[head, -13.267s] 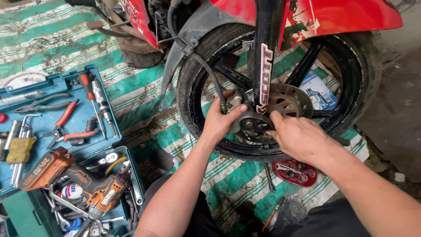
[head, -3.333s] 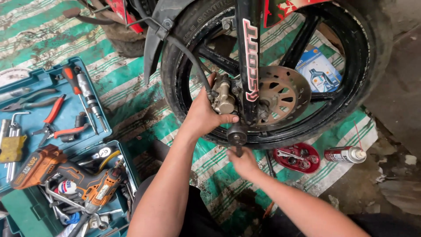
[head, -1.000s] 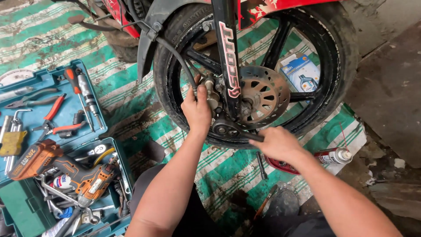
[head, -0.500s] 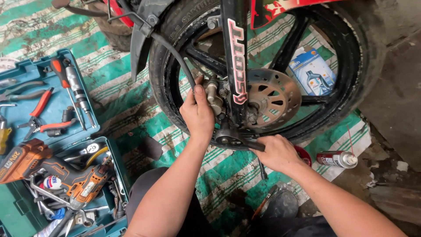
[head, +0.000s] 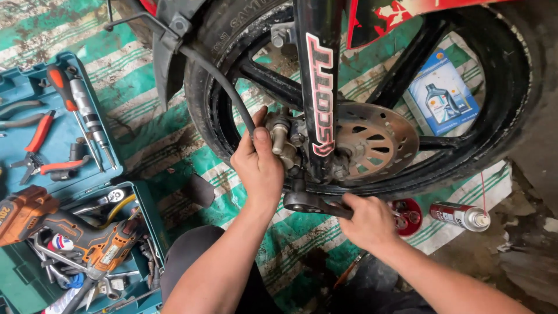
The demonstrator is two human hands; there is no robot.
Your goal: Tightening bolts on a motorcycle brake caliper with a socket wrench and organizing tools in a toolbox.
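Item: front wheel [head: 505, 104] of one motorcycle, black spoked rim and tyre, standing on a green-and-white striped mat [head: 157, 145]. One perforated brake disc [head: 372, 139] sits at the hub, just behind one black fork leg [head: 317, 87] with a red-and-white label.

Left hand [head: 258, 166]: grip wrapped around the grey brake caliper [head: 285, 139], thumb laid along its face, fingers hidden behind it. One black hose [head: 218, 87] runs past the wrist up to the mudguard.

Right hand [head: 369, 221]: grip closed around the handle of one dark wrench [head: 311, 203], whose ring end sits at the foot of the fork leg, below the caliper.

Open room: narrow gaps between the spokes beside the caliper; the strip of mat under the rim is free between the two forearms.

Surroundings, counted: one blue toolbox [head: 52, 174], lid open, at the left edge of the view, its tray holding one red-handled pair of pliers [head: 40, 148], one screwdriver [head: 78, 104] and one orange power drill [head: 75, 238]. One spray can [head: 459, 215] lies on its side right of the right hand; one red round tin [head: 407, 212] lies between can and hand. One blue oil carton [head: 444, 93] lies flat behind the spokes.
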